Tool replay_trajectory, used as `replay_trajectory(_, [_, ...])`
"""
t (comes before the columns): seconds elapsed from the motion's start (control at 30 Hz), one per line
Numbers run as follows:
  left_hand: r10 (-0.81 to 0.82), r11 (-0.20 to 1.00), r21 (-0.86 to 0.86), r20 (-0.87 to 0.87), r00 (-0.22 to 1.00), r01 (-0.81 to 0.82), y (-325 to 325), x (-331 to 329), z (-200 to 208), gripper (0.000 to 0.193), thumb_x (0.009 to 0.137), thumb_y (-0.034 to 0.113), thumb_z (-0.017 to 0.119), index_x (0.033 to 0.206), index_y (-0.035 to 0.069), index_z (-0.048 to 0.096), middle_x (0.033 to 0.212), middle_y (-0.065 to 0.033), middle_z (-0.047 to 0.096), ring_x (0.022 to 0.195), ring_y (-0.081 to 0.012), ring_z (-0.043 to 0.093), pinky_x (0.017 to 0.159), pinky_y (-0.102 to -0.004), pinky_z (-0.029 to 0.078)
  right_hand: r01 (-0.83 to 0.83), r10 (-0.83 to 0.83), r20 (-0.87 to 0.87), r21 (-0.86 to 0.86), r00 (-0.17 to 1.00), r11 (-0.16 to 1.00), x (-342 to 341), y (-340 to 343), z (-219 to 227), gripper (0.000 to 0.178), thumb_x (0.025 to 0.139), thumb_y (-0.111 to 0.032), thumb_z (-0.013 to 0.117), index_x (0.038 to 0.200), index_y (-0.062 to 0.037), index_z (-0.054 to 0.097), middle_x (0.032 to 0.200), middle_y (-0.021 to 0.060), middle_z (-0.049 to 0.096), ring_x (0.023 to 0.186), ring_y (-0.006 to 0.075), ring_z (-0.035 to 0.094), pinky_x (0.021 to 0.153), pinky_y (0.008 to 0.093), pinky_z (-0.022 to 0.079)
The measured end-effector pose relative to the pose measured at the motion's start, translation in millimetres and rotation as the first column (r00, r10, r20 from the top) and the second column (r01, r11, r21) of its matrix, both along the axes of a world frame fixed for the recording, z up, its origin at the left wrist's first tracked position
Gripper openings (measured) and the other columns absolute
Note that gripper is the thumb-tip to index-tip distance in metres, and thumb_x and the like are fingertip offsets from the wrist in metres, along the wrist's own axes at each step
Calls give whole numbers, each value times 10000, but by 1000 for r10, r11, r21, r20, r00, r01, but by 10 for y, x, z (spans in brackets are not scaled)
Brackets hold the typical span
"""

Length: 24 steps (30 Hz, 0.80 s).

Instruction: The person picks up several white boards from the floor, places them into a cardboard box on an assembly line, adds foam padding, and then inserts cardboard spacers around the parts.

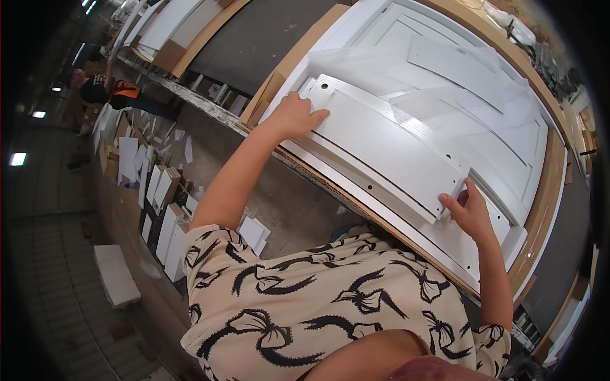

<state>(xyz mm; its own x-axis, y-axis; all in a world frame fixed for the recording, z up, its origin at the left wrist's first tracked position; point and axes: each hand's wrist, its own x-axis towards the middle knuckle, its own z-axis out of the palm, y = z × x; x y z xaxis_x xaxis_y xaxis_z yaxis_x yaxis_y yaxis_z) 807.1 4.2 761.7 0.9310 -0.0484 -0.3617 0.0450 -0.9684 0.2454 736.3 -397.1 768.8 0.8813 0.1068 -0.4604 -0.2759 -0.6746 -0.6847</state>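
Observation:
A long white furniture panel (381,136) with small dark holes near its ends lies across an open cardboard box (540,209), at the side nearest me. My left hand (293,117) grips its left end, thumb along the top face and fingers curled over the edge. At the other end, my right hand (467,206) holds the panel between thumb and fingers; some fingertips are hidden behind it. Beneath it, another white board (370,188) with holes shows along the near side. Beyond are thin translucent wrapping (356,63) and a flat white board (454,70).
The box lies on a roller conveyor line (171,86) with a dark flat surface (248,44) to its left. Stacked white boards (166,190) and scraps are on the floor at left. A person in an orange vest (124,89) stands farther back by the line.

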Motion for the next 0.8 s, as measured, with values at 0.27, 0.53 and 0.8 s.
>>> replay_trajectory(0.27, [-6,999,39,205,979,-2,192,36,-62,501,867,412,490,897,-62,649,1033,-279,539,965,-418,529,886,-435,423,53,-56,12,191,998,980,58,306,-114,767,783,-339,718,1308,91,362,759,80,581,605,116,554,531,248,461])
replay_trajectory(0.53, [132,948,-304,98,986,-97,-263,-49,61,430,784,340,645,765,-83,575,733,-198,564,643,-304,542,616,-391,440,10,29,-137,273,990,962,20,-49,-65,645,820,-381,656,1203,95,450,840,110,586,656,154,566,604,267,470])
replay_trajectory(0.8, [-146,809,-573,21,989,132,-1405,-559,15,369,761,279,684,887,-57,602,872,-184,562,707,-291,556,684,-361,469,511,-483,-169,251,859,822,-521,-1107,4,423,890,-299,568,1196,-20,480,1007,67,567,847,127,523,713,279,452])
